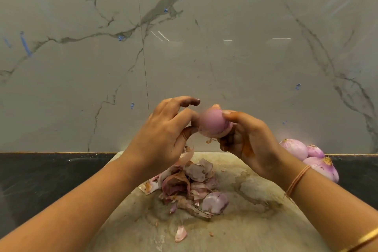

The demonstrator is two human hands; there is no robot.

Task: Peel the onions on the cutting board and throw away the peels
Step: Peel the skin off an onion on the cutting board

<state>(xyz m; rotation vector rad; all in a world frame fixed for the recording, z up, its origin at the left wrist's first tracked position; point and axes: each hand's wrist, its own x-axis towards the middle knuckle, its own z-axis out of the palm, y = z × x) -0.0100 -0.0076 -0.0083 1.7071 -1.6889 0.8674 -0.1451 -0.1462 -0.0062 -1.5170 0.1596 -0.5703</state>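
Grey veined marble wall (204, 57) rises behind a black countertop (51, 180).

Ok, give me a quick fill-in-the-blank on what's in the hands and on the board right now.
1. The left hand and right hand hold exactly ____ onion between them.
2. The peels lie heaped ____ the cutting board.
3. By the right wrist wait ____ more onions.
Missing words: one; on; three.

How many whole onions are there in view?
4. One onion is held between left hand and right hand; three more cluster behind the right wrist. Others may be hidden.
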